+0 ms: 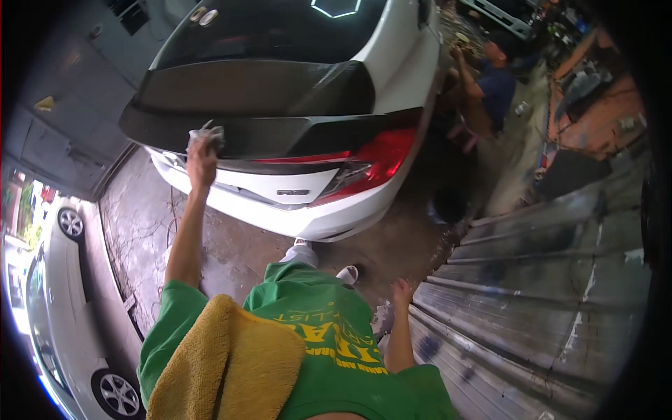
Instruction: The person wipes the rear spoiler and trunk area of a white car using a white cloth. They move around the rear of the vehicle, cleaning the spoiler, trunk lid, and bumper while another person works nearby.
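While the left hand (202,158) reaches forward, the right hand (402,292) hangs low.

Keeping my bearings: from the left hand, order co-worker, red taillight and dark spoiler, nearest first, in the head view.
1. Dark spoiler: directly by the left hand.
2. Red taillight: right, on the car's corner.
3. Co-worker: far right, beside the car.

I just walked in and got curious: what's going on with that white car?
Someone in a green shirt is at the back of the white car. Their left hand holds a crumpled pale wad at the dark spoiler. The right hand hangs low and looks empty. A yellow towel lies over the shirt. A person in blue sits beside the car.
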`<control>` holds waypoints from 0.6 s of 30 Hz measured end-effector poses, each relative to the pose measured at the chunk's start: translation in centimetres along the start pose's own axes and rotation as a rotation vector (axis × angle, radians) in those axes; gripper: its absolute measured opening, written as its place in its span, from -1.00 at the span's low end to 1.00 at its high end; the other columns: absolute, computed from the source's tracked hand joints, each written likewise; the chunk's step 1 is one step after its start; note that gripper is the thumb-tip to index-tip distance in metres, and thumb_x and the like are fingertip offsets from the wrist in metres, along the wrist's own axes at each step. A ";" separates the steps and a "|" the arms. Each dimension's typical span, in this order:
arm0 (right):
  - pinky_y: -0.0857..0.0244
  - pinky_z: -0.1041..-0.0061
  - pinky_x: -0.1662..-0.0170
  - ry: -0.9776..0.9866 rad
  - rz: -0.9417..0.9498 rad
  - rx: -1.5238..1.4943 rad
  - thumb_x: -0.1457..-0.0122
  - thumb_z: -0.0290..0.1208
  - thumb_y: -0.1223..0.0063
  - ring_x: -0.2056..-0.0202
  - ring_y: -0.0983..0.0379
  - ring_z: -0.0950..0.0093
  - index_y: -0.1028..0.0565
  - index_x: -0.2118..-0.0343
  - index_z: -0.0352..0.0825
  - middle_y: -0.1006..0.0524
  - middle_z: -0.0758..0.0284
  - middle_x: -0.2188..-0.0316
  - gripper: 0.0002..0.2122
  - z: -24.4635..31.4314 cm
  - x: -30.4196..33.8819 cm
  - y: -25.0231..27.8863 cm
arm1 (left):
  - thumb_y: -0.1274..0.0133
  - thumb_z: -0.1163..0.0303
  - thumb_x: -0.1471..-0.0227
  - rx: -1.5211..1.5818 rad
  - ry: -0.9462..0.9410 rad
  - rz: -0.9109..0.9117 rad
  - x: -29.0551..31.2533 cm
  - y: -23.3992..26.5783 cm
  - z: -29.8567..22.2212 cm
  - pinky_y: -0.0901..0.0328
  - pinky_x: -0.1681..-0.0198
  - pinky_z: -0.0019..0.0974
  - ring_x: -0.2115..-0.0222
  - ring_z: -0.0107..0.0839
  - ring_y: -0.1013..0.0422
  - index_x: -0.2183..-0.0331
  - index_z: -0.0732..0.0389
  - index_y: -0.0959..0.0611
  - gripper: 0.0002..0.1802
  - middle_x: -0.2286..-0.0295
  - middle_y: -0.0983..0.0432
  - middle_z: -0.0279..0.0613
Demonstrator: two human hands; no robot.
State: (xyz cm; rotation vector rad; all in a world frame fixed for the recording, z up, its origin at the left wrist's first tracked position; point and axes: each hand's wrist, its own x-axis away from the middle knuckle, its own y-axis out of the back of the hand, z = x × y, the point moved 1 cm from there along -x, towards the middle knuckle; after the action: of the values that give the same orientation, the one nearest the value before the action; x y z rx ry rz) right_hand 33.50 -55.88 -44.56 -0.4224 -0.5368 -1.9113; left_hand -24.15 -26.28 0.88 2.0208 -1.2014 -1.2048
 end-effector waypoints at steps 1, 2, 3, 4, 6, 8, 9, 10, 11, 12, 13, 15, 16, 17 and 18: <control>-0.34 0.53 0.17 0.015 -0.007 -0.029 -0.18 -0.34 -0.06 0.22 -0.42 0.57 -0.40 -0.08 -0.37 -0.50 0.32 0.15 -0.59 1.2 0.4 -0.7 | 0.05 0.46 -0.03 -0.040 -0.093 0.048 0.1 -2.3 0.0 -0.27 -0.07 -0.04 0.06 -0.07 -0.42 0.08 0.09 -0.61 -0.63 0.05 -0.50 -0.05; -0.34 0.54 0.17 0.029 -0.029 -0.061 -0.19 -0.34 -0.06 0.22 -0.42 0.57 -0.39 -0.08 -0.38 -0.50 0.32 0.14 -0.59 2.4 0.9 -1.1 | 0.00 0.50 0.07 -0.099 -0.378 -0.013 1.0 -4.9 -3.6 -0.23 -0.16 -0.08 -0.06 -0.06 -0.36 0.04 0.06 -0.60 -0.53 -0.02 -0.46 -0.08; -0.34 0.54 0.16 0.040 -0.047 -0.096 -0.19 -0.34 -0.05 0.21 -0.42 0.56 -0.39 -0.09 -0.38 -0.50 0.32 0.13 -0.58 3.7 1.5 -1.9 | -0.04 0.55 0.16 -0.117 -0.426 0.081 1.7 -6.6 -7.5 -0.16 -0.24 -0.10 -0.13 -0.06 -0.30 -0.02 0.02 -0.56 -0.41 -0.07 -0.43 -0.13; -0.34 0.54 0.18 0.022 -0.064 -0.118 -0.19 -0.34 -0.05 0.21 -0.43 0.56 -0.39 -0.09 -0.37 -0.50 0.31 0.13 -0.59 5.2 2.0 -2.6 | -0.12 0.50 0.15 -0.076 -0.441 0.222 2.1 -7.9 -12.0 -0.15 -0.24 -0.04 -0.19 0.00 -0.21 -0.06 0.00 -0.53 -0.36 -0.15 -0.33 -0.17; -0.34 0.54 0.21 -0.019 -0.075 -0.143 -0.19 -0.34 -0.04 0.22 -0.45 0.54 -0.39 -0.09 -0.35 -0.51 0.31 0.11 -0.59 9.3 3.0 -4.0 | -0.26 0.28 0.14 -0.242 -0.677 0.314 1.5 -12.5 -16.9 -0.07 -0.25 0.14 -0.22 0.21 -0.06 -0.08 0.02 -0.50 -0.33 -0.24 -0.14 -0.17; -0.34 0.56 0.24 -0.015 -0.126 -0.177 -0.21 -0.33 -0.05 0.24 -0.48 0.53 -0.39 -0.10 -0.30 -0.51 0.31 0.11 -0.60 11.0 2.8 -5.7 | -0.14 0.27 0.05 -0.325 -0.766 0.341 0.7 -17.2 -21.8 -0.07 -0.24 0.19 -0.19 0.22 -0.11 -0.09 0.04 -0.48 -0.40 -0.21 -0.19 -0.11; -0.34 0.56 0.26 -0.003 -0.133 -0.189 -0.21 -0.32 -0.05 0.25 -0.49 0.52 -0.39 -0.10 -0.27 -0.52 0.31 0.11 -0.61 11.9 2.8 -6.8 | -0.15 0.27 0.05 -0.322 -0.857 0.265 -0.6 -20.3 -22.5 -0.17 -0.16 0.18 -0.14 0.23 -0.18 -0.07 0.08 -0.49 -0.41 -0.16 -0.24 -0.05; -0.34 0.57 0.26 0.011 -0.112 -0.223 -0.22 -0.32 -0.06 0.24 -0.50 0.51 -0.38 -0.11 -0.24 -0.52 0.31 0.11 -0.60 12.6 3.2 -7.8 | -0.13 0.28 0.04 -0.319 -0.811 0.298 -1.9 -22.9 -24.3 -0.24 -0.08 0.15 -0.08 0.21 -0.24 -0.06 0.09 -0.49 -0.43 -0.12 -0.26 -0.02; -0.34 0.57 0.27 0.026 -0.101 -0.256 -0.22 -0.31 -0.06 0.24 -0.51 0.50 -0.37 -0.12 -0.21 -0.52 0.31 0.11 -0.60 13.3 3.9 -8.6 | -0.11 0.29 0.03 -0.366 -0.814 0.418 -2.9 -24.7 -26.7 -0.26 -0.05 0.14 -0.05 0.19 -0.28 -0.02 0.10 -0.53 -0.49 -0.09 -0.30 -0.04; -0.34 0.57 0.28 0.045 -0.081 -0.284 -0.22 -0.30 -0.07 0.24 -0.52 0.49 -0.36 -0.13 -0.18 -0.53 0.31 0.10 -0.59 14.2 4.1 -9.2 | -0.08 0.31 0.01 -0.417 -0.807 0.533 -3.7 -26.1 -28.6 -0.29 -0.02 0.12 -0.02 0.16 -0.32 0.02 0.11 -0.57 -0.55 -0.07 -0.34 -0.06; -0.36 0.56 0.28 0.048 -0.043 -0.297 -0.23 -0.30 -0.06 0.24 -0.52 0.49 -0.36 -0.14 -0.16 -0.53 0.32 0.10 -0.59 14.9 4.0 -9.8 | -0.09 0.32 0.01 -0.523 -0.954 0.527 -4.1 -29.1 -28.3 -0.33 0.03 0.11 -0.03 0.10 -0.34 0.14 0.10 -0.65 -0.67 0.04 -0.45 -0.09; -0.39 0.55 0.27 0.041 0.015 -0.341 -0.24 -0.30 -0.06 0.25 -0.53 0.51 -0.34 -0.15 -0.12 -0.53 0.33 0.08 -0.59 14.5 4.5 -10.8 | -0.13 0.30 0.07 -0.788 -1.137 0.214 -1.8 -33.6 -28.8 -0.42 0.17 0.06 0.07 0.03 -0.46 0.24 0.06 -0.69 -0.73 0.20 -0.57 -0.16; -0.40 0.51 0.21 0.050 -0.018 -0.473 -0.26 -0.28 -0.03 0.20 -0.52 0.51 -0.34 -0.15 -0.12 -0.52 0.33 0.06 -0.60 14.7 5.0 -10.3 | -0.14 0.27 0.07 -0.553 -0.993 0.474 0.3 -33.9 -31.1 -0.43 0.20 0.03 0.13 -0.02 -0.50 0.27 0.05 -0.72 -0.75 0.23 -0.59 -0.14; -0.41 0.47 0.16 0.059 -0.021 -0.597 -0.28 -0.27 0.01 0.16 -0.50 0.51 -0.33 -0.16 -0.12 -0.51 0.33 0.04 -0.61 15.2 5.9 -10.1 | -0.15 0.24 0.07 -0.334 -0.813 0.722 2.4 -33.5 -32.2 -0.45 0.23 -0.01 0.19 -0.07 -0.53 0.29 0.04 -0.75 -0.75 0.27 -0.61 -0.12; -0.42 0.43 0.11 0.064 -0.009 -0.721 -0.30 -0.25 0.04 0.11 -0.49 0.51 -0.33 -0.16 -0.12 -0.50 0.32 0.02 -0.63 16.1 7.1 -10.2 | -0.18 0.22 0.09 -0.288 -0.888 0.992 4.7 -34.6 -32.1 -0.48 0.31 -0.08 0.33 -0.20 -0.59 0.36 0.01 -0.76 -0.80 0.39 -0.63 -0.16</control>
State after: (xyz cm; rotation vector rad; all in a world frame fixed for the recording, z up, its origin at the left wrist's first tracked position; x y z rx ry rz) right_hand 22.06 -49.03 -29.16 -0.8102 0.2190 -2.0795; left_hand 19.96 -14.18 -11.67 0.4205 -1.9123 -1.5633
